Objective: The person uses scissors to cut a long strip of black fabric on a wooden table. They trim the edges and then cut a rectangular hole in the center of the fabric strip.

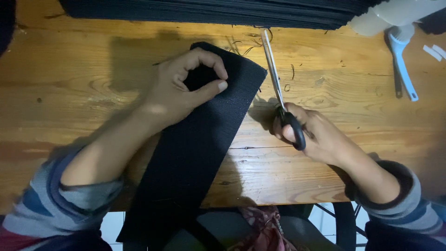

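Fabric (195, 144), a long black strip, lay slantwise across the wooden table (74, 79) from its far end near the middle of the board down over the near edge, where it hung out of my sight toward the floor. My left hand (186, 88) rested on the far end of that strip, thumb and forefinger curled toward each other in a ring, the thumb tip pressed flat on the cloth and the other fingers tucked beneath; I saw it as pressing the strip down rather than lifting it. My right hand (311, 132) was closed around the black handles of the scissors (278, 88), just right of the strip and clear of it. The blades lay together and pointed away from me, their tip reaching the stack (209, 11) of dark sheets that ran along the far edge of the table. Loose black threads (246, 46) were scattered on the wood between the strip's far end and the blades. Well off to the far right lay a blue-handled tool (403, 65), beside a white object (395, 16) I could not make out. Both my sleeves were striped grey and blue.
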